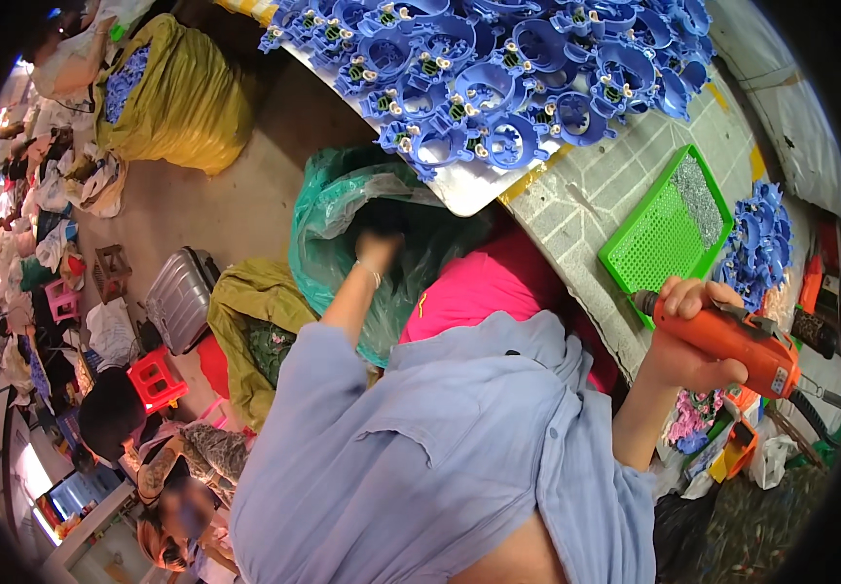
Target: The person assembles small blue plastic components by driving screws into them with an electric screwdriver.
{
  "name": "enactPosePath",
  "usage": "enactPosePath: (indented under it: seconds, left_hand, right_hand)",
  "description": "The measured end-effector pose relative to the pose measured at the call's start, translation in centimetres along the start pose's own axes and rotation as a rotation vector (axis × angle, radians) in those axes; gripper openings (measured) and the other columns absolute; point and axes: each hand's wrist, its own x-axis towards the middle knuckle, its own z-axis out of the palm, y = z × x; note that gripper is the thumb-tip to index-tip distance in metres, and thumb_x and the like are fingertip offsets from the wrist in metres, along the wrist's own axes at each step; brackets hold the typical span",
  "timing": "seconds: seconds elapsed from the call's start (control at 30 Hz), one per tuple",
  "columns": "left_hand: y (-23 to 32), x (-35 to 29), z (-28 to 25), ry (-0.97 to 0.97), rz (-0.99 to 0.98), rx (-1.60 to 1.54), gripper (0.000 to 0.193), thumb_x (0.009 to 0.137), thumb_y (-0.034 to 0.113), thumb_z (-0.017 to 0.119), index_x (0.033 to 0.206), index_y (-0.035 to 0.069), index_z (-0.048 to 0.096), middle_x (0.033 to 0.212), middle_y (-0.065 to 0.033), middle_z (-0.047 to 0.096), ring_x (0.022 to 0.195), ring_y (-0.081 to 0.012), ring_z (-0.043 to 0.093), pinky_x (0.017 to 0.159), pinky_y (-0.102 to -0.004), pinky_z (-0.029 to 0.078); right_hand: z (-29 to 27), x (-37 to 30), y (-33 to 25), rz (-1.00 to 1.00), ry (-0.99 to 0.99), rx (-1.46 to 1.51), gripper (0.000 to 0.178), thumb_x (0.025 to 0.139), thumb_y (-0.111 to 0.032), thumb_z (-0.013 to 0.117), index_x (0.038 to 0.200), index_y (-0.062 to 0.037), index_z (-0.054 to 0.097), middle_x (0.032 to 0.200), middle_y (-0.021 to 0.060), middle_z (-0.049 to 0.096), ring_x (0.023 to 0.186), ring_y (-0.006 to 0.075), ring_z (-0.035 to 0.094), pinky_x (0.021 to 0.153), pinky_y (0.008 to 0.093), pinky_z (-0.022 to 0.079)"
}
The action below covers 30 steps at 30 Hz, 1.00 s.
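Note:
My right hand (685,358) is wrapped round an orange electric screwdriver (732,346), at the right edge of the table (576,195). The tool's tip points left, close to the lower corner of a green perforated tray (625,222). Small silvery screws (699,200) are heaped at the tray's far end. My left hand (379,247) reaches down into a green plastic bag (311,219) with a clear liner. Its fingers are blurred and dark inside the bag, so I cannot make out what they hold.
Many blue plastic ring-shaped parts (489,86) cover a white board (474,198) on the table. More blue parts (759,238) lie right of the tray. On the floor at left stand a yellow sack (187,102), a grey suitcase (179,297) and a red stool (158,380). People sit at lower left.

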Motion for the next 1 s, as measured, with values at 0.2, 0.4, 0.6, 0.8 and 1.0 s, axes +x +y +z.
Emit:
enactPosePath:
  seconds: [0.2,0.4,0.6,0.8,1.0]
  left_hand:
    - [13.1,-13.1,-4.1,0.063,0.643,-0.316,0.031,0.073,0.01,0.072,0.1,-0.001,0.062,0.087,-0.0064,0.064,0.068,-0.0126,0.061,0.064,-0.0254,0.049]
    - [24.8,-16.9,-9.5,0.26,1.457,0.285,0.044,0.06,0.011,0.075,0.102,0.006,0.062,0.102,-0.0114,0.058,0.094,-0.029,0.054,0.08,-0.0374,0.046]
    - [26.3,-15.0,-9.4,0.077,1.534,0.459,0.023,0.064,0.005,0.073,0.085,0.011,0.068,0.102,-0.008,0.059,0.095,-0.0275,0.052,0.081,-0.036,0.042]
    - [27.2,-15.8,-10.8,-0.02,1.555,0.516,0.022,0.065,0.006,0.073,0.086,0.01,0.068,0.111,-0.0095,0.058,0.1,-0.0279,0.051,0.084,-0.0367,0.043]
    - [27.7,-17.5,-10.9,-0.067,1.537,0.468,0.017,0.067,0.008,0.072,0.084,0.009,0.067,0.11,-0.0107,0.058,0.101,-0.0299,0.053,0.084,-0.0374,0.044]
  right_hand:
    - [-1.2,0.5,-0.1,0.004,0.003,0.012,0.087,0.074,-0.078,0.048,0.113,-0.0003,0.051,0.077,0.0055,0.054,0.067,0.0186,0.051,0.065,0.0331,0.041]
    - [-0.5,0.4,0.2,0.015,0.009,-0.039,0.085,0.074,-0.076,0.049,0.111,0.0006,0.05,0.077,0.0057,0.054,0.066,0.0176,0.052,0.063,0.033,0.042]
    - [-0.8,-0.4,0.0,0.03,0.025,-0.018,0.083,0.075,-0.074,0.052,0.112,0.0009,0.049,0.078,0.006,0.055,0.067,0.0172,0.051,0.066,0.0337,0.043]
    - [-1.7,-0.5,-0.2,0.043,0.033,0.001,0.083,0.075,-0.073,0.052,0.113,0.0014,0.048,0.079,0.0063,0.055,0.07,0.0173,0.051,0.068,0.0336,0.043]
    - [-1.9,-0.5,0.0,0.059,0.052,-0.007,0.085,0.074,-0.074,0.053,0.113,0.0022,0.048,0.079,0.0066,0.054,0.071,0.0185,0.051,0.069,0.0342,0.043]
